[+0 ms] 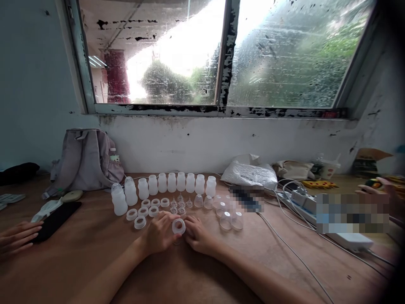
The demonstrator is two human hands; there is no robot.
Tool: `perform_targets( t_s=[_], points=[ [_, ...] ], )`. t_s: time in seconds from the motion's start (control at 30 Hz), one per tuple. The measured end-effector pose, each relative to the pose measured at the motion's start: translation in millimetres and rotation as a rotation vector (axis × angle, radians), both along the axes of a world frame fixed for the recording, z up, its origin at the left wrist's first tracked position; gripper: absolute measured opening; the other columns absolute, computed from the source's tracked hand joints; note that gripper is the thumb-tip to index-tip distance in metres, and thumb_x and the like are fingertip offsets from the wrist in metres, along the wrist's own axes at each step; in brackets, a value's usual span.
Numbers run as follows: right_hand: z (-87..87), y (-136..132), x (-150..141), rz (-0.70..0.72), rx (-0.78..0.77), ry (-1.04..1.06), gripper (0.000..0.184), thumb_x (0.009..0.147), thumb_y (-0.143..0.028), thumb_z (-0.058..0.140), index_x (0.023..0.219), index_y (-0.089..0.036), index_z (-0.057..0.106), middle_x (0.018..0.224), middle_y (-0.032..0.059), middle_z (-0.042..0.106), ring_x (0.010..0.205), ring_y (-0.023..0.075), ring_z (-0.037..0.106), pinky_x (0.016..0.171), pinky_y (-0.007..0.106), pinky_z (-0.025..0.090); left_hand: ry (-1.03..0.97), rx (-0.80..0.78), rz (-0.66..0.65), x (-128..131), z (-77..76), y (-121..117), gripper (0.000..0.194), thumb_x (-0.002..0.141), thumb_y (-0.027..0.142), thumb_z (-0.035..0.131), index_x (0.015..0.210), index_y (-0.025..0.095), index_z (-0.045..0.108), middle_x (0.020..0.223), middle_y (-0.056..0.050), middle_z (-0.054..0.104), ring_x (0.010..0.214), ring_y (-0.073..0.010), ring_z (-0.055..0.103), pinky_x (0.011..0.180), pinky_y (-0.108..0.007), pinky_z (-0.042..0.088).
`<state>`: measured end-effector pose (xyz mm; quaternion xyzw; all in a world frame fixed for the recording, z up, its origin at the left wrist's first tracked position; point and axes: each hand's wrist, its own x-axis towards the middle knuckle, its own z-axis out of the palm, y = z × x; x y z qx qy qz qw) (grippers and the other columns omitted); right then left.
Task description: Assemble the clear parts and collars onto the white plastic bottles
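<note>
My left hand (pixel 162 232) is closed around a translucent white bottle collar ring (pixel 179 226), thumb below and fingers above. Right beside the ring is my right hand (pixel 198 234), its fingers curled; what they hold, if anything, is hidden. Ahead of my left hand lie several more collar rings (pixel 139 222). Clear silicone nipples (pixel 181 210) stand grouped just beyond my hands. Domed clear caps (pixel 225 221) sit to the right. Frosted baby bottles (pixel 171 182) form a row behind, and two at the left end (pixel 119 199) have clear domed tops.
Another person's hand (pixel 22 236) rests by a black phone-like slab (pixel 58 220) at left. A co-worker's hand (pixel 379 192) is at far right. White power strips (pixel 348 240) and cables lie on the right. A grey backpack (pixel 88 160) and a silvery plastic bag (pixel 249 173) stand by the wall.
</note>
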<state>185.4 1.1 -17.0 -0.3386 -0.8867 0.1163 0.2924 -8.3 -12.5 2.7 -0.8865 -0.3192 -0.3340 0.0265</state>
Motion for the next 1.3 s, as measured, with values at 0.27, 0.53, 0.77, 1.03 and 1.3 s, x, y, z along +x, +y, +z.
perform_targets(
  t_s=[0.27, 0.53, 0.77, 1.03, 1.3],
  points=[
    [-14.8, 16, 3, -0.141, 0.01, 0.153, 0.027, 0.068, -0.003, 0.041, 0.085, -0.019, 0.054, 0.088, 0.0041, 0.055, 0.087, 0.0176, 0.049, 0.077, 0.03, 0.039, 0.167, -0.143, -0.011, 3, -0.7, -1, 0.035, 0.075, 0.037, 0.053, 0.104, 0.02, 0.049, 0.097, -0.005, 0.055, 0.09, -0.021, 0.048, 0.081, -0.035, 0.038],
    [-12.5, 12, 3, -0.127, 0.013, 0.107, 0.026, 0.069, -0.004, 0.04, 0.086, -0.019, 0.053, 0.088, 0.0051, 0.054, 0.087, 0.0189, 0.049, 0.075, 0.031, 0.039, 0.118, -0.247, -0.013, 2, -2.6, 1, 0.032, 0.073, 0.043, 0.054, 0.096, 0.02, 0.05, 0.095, -0.004, 0.053, 0.087, -0.0197, 0.048, 0.078, -0.031, 0.037],
    [2.8, -7, 3, 0.078, -0.01, 0.161, 0.043, 0.066, -0.003, 0.044, 0.105, -0.021, 0.045, 0.097, 0.0048, 0.052, 0.091, 0.0181, 0.046, 0.08, 0.03, 0.037, -0.213, -0.431, 0.064, 9, -7.9, 3, 0.023, 0.087, 0.032, 0.032, 0.08, 0.019, 0.049, 0.068, 0.002, 0.053, 0.061, -0.0114, 0.049, 0.058, -0.021, 0.037],
    [-3.2, -7, -4, -0.028, -0.042, 0.3, 0.012, 0.072, -0.01, 0.044, 0.08, -0.019, 0.043, 0.069, -0.0017, 0.049, 0.059, 0.0104, 0.044, 0.056, 0.021, 0.035, -0.53, -0.7, 0.044, 30, -5.8, -10, 0.027, 0.085, 0.039, 0.034, 0.094, 0.019, 0.05, 0.06, 0.003, 0.055, 0.055, -0.0112, 0.052, 0.054, -0.02, 0.04],
    [-1.9, 5, -6, -0.15, -0.164, 0.427, 0.015, 0.066, -0.008, 0.044, 0.075, -0.02, 0.039, 0.061, -0.0052, 0.044, 0.053, 0.0086, 0.04, 0.049, 0.019, 0.03, -0.385, -0.613, -0.04, 29, -5.4, -13, 0.027, 0.077, 0.028, 0.049, 0.102, 0.019, 0.046, 0.075, -0.001, 0.058, 0.06, -0.0111, 0.054, 0.053, -0.019, 0.043]
  ],
)
